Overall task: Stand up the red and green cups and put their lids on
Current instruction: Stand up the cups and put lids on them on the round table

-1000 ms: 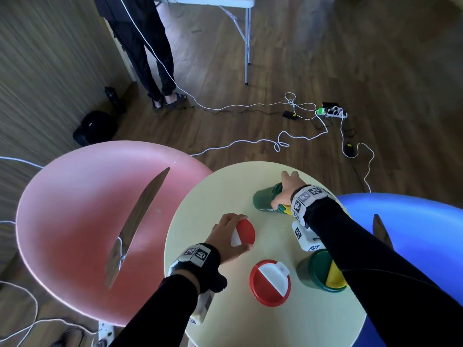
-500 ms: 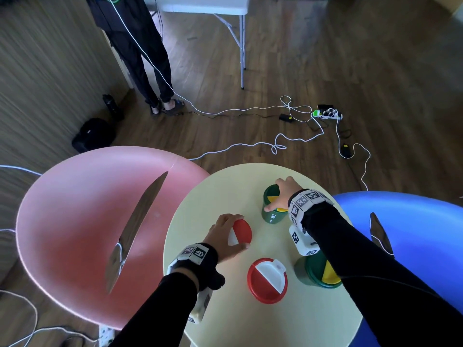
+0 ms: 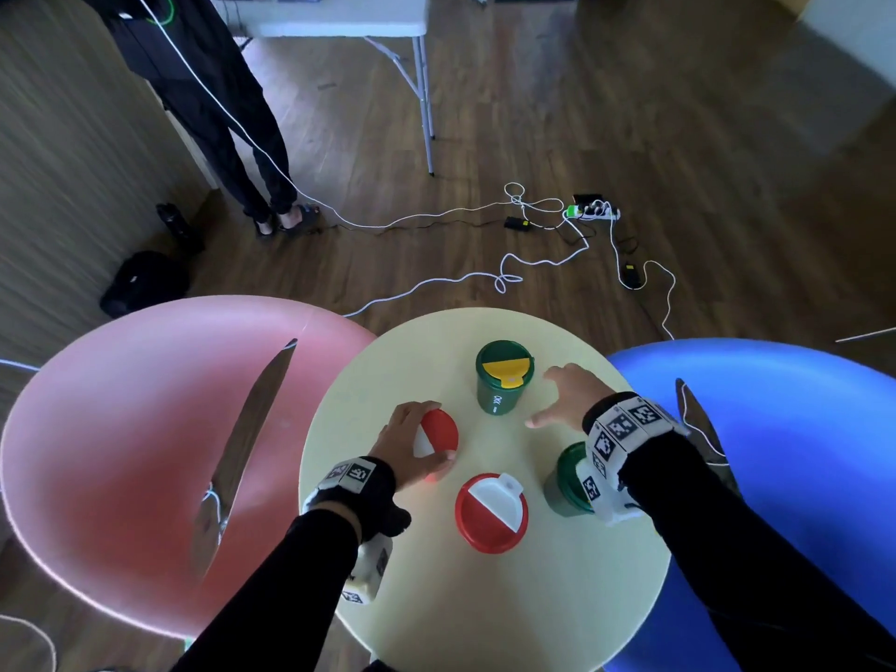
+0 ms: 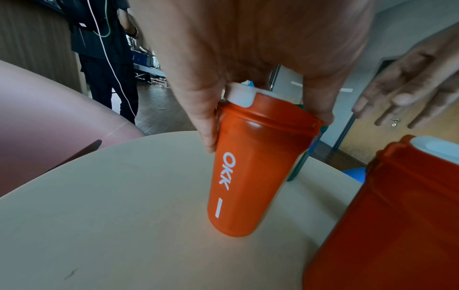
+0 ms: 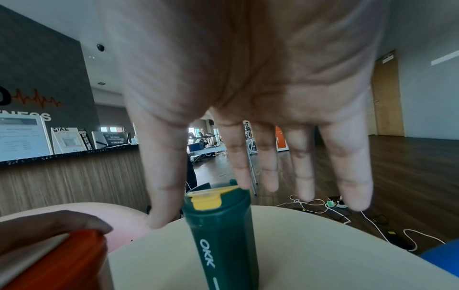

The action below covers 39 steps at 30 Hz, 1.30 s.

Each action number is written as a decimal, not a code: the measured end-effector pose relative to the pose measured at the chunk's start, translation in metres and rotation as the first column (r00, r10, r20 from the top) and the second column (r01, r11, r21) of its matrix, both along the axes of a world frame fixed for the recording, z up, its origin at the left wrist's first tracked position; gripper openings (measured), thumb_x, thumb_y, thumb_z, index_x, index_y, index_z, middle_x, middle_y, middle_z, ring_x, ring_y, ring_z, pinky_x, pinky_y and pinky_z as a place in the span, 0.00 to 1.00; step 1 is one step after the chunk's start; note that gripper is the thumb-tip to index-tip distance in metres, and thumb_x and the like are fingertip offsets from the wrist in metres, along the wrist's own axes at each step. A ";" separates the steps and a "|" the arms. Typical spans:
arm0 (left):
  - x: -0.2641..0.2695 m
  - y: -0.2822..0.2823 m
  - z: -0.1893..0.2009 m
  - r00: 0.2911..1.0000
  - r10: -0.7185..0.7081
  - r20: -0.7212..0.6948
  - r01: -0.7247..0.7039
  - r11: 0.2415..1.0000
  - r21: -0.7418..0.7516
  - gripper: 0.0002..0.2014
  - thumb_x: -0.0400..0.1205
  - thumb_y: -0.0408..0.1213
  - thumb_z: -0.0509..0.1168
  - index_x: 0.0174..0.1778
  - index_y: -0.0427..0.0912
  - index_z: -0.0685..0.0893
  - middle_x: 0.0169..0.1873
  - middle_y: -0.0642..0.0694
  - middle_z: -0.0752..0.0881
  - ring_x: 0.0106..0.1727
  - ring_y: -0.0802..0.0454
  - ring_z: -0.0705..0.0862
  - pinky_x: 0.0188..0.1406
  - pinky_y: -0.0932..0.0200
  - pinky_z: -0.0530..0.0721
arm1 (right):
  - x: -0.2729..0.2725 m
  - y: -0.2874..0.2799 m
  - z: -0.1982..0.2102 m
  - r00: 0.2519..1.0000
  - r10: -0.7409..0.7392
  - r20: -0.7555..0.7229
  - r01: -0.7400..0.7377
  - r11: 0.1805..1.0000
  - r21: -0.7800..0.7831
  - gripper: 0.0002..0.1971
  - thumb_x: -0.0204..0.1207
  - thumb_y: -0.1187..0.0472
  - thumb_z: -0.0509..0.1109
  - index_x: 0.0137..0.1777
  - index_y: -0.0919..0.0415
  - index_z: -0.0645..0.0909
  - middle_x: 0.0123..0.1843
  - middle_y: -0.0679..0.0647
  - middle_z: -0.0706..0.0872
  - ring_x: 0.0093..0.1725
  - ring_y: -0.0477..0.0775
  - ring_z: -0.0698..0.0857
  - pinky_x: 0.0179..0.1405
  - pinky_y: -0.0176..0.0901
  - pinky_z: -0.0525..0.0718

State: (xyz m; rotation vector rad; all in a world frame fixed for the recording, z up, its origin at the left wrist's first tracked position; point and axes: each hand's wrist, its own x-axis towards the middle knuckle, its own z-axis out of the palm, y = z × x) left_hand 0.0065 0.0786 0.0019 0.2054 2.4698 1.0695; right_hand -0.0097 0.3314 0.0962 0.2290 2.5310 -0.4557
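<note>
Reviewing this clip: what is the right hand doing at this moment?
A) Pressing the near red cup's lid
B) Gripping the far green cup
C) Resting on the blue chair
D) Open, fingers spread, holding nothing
D: the right hand hovers beside the upright green cup, fingers spread, touching nothing.

- We see a dark wood plank floor (image 3: 509,114), with white cables (image 3: 436,283) and a power strip (image 3: 594,211) lying on it.
- A round cream table (image 3: 485,599) stands between a pink chair (image 3: 121,429) and a blue chair (image 3: 800,453).
- A white folding table (image 3: 339,17) stands farther off, beside a standing person in black (image 3: 218,114).
- A wood-panelled counter (image 5: 69,180) holds framed signs (image 5: 22,135).
- A wooden door (image 5: 387,94) is set in a pale wall.
</note>
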 end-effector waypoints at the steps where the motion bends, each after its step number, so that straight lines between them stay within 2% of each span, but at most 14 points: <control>1: 0.000 0.001 0.001 1.000 0.004 -0.005 -0.004 1.000 0.007 0.45 0.58 0.67 0.64 0.73 0.56 0.66 0.69 0.48 0.66 0.68 0.41 0.73 0.70 0.42 0.73 | 0.008 0.001 0.000 1.000 0.008 0.008 -0.008 1.000 -0.002 0.40 0.68 0.47 0.77 0.76 0.61 0.65 0.73 0.60 0.70 0.72 0.59 0.72 0.70 0.50 0.72; 6: -0.001 0.002 0.001 1.000 0.005 -0.014 -0.004 0.999 0.034 0.47 0.56 0.66 0.63 0.73 0.53 0.67 0.68 0.47 0.67 0.68 0.43 0.73 0.71 0.46 0.71 | 0.048 -0.006 -0.008 1.000 0.023 0.006 -0.023 1.000 -0.014 0.35 0.69 0.51 0.76 0.74 0.61 0.68 0.73 0.57 0.70 0.72 0.60 0.71 0.72 0.52 0.70; 8: -0.001 0.001 0.002 1.000 0.000 -0.005 0.000 0.999 0.043 0.47 0.55 0.66 0.63 0.73 0.53 0.67 0.68 0.47 0.67 0.68 0.44 0.73 0.71 0.48 0.72 | 0.062 -0.014 -0.010 0.999 0.031 -0.035 -0.033 0.998 -0.060 0.36 0.71 0.55 0.75 0.77 0.60 0.65 0.77 0.55 0.67 0.75 0.58 0.69 0.75 0.47 0.66; 11: 0.000 0.000 0.004 1.000 -0.022 -0.003 0.022 0.999 0.048 0.49 0.55 0.67 0.62 0.74 0.51 0.66 0.69 0.45 0.67 0.67 0.42 0.74 0.70 0.50 0.73 | 0.083 -0.030 -0.015 0.992 0.064 -0.106 -0.082 0.982 -0.172 0.38 0.70 0.62 0.75 0.79 0.58 0.63 0.81 0.52 0.63 0.80 0.50 0.62 0.75 0.34 0.57; 14: -0.001 0.000 0.005 0.999 -0.039 -0.007 0.039 0.999 0.034 0.50 0.54 0.68 0.60 0.74 0.52 0.65 0.69 0.45 0.67 0.67 0.41 0.74 0.69 0.48 0.74 | 0.100 -0.046 -0.023 0.990 0.100 -0.100 -0.122 0.961 -0.247 0.42 0.66 0.67 0.76 0.80 0.52 0.61 0.83 0.48 0.58 0.81 0.46 0.58 0.74 0.29 0.55; 17: -0.001 0.001 0.006 0.999 -0.050 0.003 0.050 0.999 0.015 0.51 0.54 0.69 0.59 0.75 0.53 0.64 0.70 0.45 0.65 0.68 0.39 0.73 0.68 0.47 0.74 | 0.110 -0.059 -0.032 0.995 0.081 -0.057 -0.094 0.958 -0.273 0.45 0.65 0.65 0.78 0.80 0.47 0.61 0.83 0.45 0.57 0.81 0.46 0.60 0.77 0.36 0.59; 20: -0.001 0.001 0.007 0.998 -0.055 0.007 0.055 0.998 0.014 0.49 0.57 0.67 0.62 0.76 0.52 0.64 0.72 0.44 0.65 0.69 0.39 0.73 0.69 0.48 0.74 | 0.116 -0.067 -0.038 0.999 -0.005 -0.047 -0.008 0.960 -0.280 0.43 0.64 0.62 0.80 0.78 0.46 0.65 0.79 0.45 0.64 0.78 0.49 0.66 0.77 0.44 0.64; 23: -0.001 0.000 0.006 0.998 -0.060 0.000 0.060 0.998 0.015 0.44 0.62 0.60 0.65 0.76 0.51 0.64 0.72 0.44 0.65 0.69 0.38 0.73 0.68 0.50 0.72 | 0.121 -0.071 -0.042 0.989 -0.117 -0.089 0.091 0.962 -0.259 0.37 0.66 0.59 0.79 0.75 0.49 0.68 0.72 0.50 0.71 0.72 0.54 0.72 0.71 0.47 0.71; 26: -0.001 0.001 0.008 0.998 -0.061 -0.003 0.061 0.998 0.020 0.43 0.62 0.59 0.64 0.75 0.51 0.64 0.72 0.45 0.65 0.69 0.38 0.73 0.66 0.52 0.71 | 0.125 -0.072 -0.045 0.966 -0.231 -0.112 0.201 0.951 -0.234 0.33 0.65 0.55 0.79 0.70 0.52 0.72 0.65 0.55 0.74 0.66 0.57 0.76 0.63 0.46 0.75; 29: -0.001 0.001 0.008 0.999 -0.054 -0.003 0.054 0.998 0.020 0.42 0.63 0.58 0.65 0.75 0.52 0.64 0.72 0.45 0.65 0.68 0.38 0.73 0.65 0.52 0.71 | 0.128 -0.075 -0.050 0.944 -0.312 -0.104 0.284 0.933 -0.222 0.31 0.64 0.51 0.79 0.65 0.55 0.72 0.60 0.58 0.75 0.60 0.60 0.77 0.53 0.45 0.75; 32: -0.001 0.000 0.006 0.997 -0.072 -0.023 0.073 0.997 0.007 0.38 0.70 0.55 0.70 0.75 0.52 0.64 0.71 0.45 0.65 0.68 0.38 0.72 0.66 0.51 0.71 | 0.131 -0.077 -0.057 0.918 -0.387 -0.088 0.361 0.907 -0.216 0.32 0.63 0.46 0.79 0.62 0.58 0.68 0.59 0.58 0.75 0.55 0.59 0.77 0.50 0.46 0.74; 34: -0.001 0.000 0.006 0.996 -0.080 -0.036 0.080 0.997 0.001 0.36 0.73 0.50 0.71 0.75 0.52 0.64 0.71 0.46 0.65 0.68 0.38 0.72 0.66 0.50 0.70 | 0.132 -0.079 -0.060 0.895 -0.440 -0.080 0.416 0.885 -0.209 0.34 0.65 0.44 0.77 0.63 0.60 0.66 0.60 0.60 0.76 0.54 0.59 0.77 0.53 0.49 0.76; 36: -0.001 -0.001 0.006 0.996 -0.084 -0.035 0.083 0.996 -0.010 0.36 0.73 0.50 0.71 0.76 0.52 0.63 0.71 0.46 0.65 0.68 0.38 0.72 0.66 0.49 0.71 | 0.135 -0.082 -0.061 0.880 -0.468 -0.080 0.447 0.874 -0.188 0.37 0.69 0.43 0.74 0.70 0.61 0.62 0.65 0.61 0.74 0.63 0.62 0.77 0.61 0.51 0.76; 39: -0.001 -0.001 0.007 0.995 -0.092 -0.036 0.091 0.996 -0.021 0.36 0.73 0.50 0.71 0.76 0.52 0.63 0.72 0.46 0.64 0.68 0.37 0.72 0.66 0.49 0.71 | 0.143 -0.085 -0.063 0.906 -0.409 -0.109 0.384 0.903 -0.194 0.42 0.70 0.43 0.73 0.77 0.61 0.57 0.75 0.59 0.65 0.73 0.63 0.71 0.72 0.54 0.71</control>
